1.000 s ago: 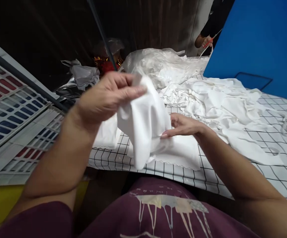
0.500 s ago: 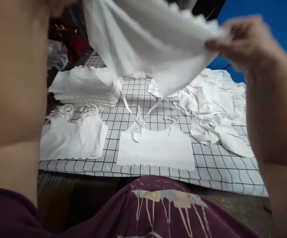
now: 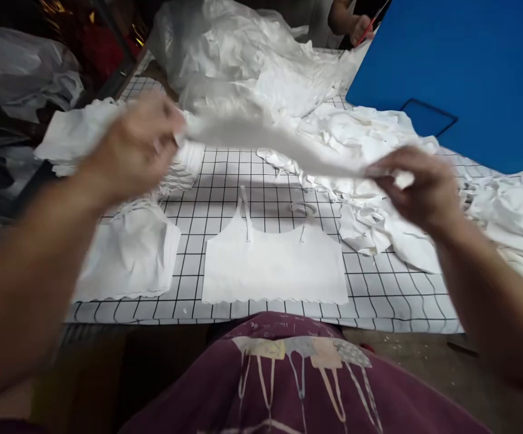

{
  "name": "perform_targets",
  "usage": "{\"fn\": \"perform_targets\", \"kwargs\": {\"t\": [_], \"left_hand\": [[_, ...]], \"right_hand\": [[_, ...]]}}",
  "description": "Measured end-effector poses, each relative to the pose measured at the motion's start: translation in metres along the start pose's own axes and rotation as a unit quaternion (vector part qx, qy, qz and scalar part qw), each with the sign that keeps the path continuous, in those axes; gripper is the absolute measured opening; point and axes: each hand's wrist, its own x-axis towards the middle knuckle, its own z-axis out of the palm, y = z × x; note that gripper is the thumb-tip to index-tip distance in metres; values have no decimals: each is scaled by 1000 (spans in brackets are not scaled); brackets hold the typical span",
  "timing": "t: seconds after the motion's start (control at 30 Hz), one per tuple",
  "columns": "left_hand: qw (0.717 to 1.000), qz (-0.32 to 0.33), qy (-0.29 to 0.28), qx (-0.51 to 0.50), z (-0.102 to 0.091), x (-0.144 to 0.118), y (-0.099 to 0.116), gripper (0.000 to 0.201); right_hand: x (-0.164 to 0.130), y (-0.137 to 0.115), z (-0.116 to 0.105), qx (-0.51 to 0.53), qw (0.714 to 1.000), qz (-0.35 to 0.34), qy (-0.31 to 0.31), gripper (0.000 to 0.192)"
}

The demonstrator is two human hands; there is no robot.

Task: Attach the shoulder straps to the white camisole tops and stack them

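Note:
A white camisole top point(image 3: 261, 135), blurred by motion, is stretched in the air between my hands. My left hand point(image 3: 141, 141) pinches one end of it, and my right hand point(image 3: 417, 184) pinches the other between thumb and fingers. Below it, a second white camisole top point(image 3: 275, 265) lies flat on the checked cloth near the table's front edge, its thin straps toward the far side. To its left is a pile of white tops point(image 3: 128, 259) with bunched straps, partly behind my left forearm.
A taller stack of white tops point(image 3: 76, 129) stands behind my left hand. Crumpled white garments point(image 3: 365, 132) lie at the right, and a clear plastic bag point(image 3: 225, 54) of white pieces at the back. A blue board point(image 3: 460, 72) fills the far right. Another person's hand point(image 3: 361, 27) holds something red.
Both hands have come down with the white camisole top, which now hangs narrow and nearly level. Its straps have lifted away from the top on the table. The view has tilted toward the back.

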Motion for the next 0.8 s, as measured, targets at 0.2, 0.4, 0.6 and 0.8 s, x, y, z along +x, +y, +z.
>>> {"fn": "perform_targets", "kwargs": {"t": [0.2, 0.4, 0.6, 0.8], "left_hand": [[988, 102, -91, 70, 78, -107, -64, 26], [988, 139, -13, 71, 72, -143, -59, 19], [982, 173, -46, 52, 89, -178, -53, 20], [986, 155, -39, 46, 93, -196, -59, 19]], "right_hand": [[-45, -27, 21, -124, 992, -9, -11, 17], [-81, -60, 18, -186, 981, -42, 35, 19], [-118, -70, 22, -192, 980, -51, -11, 21], [-143, -67, 28, -183, 983, -20, -15, 30]]}}
